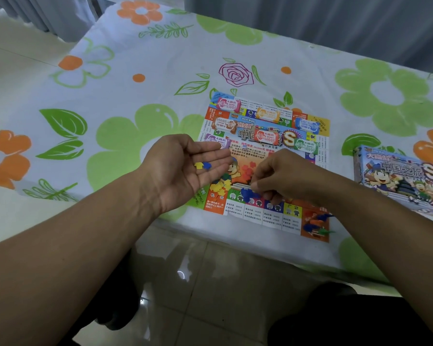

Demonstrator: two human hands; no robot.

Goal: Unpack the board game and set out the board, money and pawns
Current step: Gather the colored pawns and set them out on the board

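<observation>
board (273, 217) printed "Uncle Wang" and big "S", box (398, 178) titled 中国之旅 (also "S"), notes (228, 104) perhaps 大富翁

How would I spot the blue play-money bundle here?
Start at the game board lying on the flowered tablecloth. Small money bundles lie across its far half; the blue bundle sits by the far right corner, just beyond the green bundle. It is the only blue one among them.
</observation>
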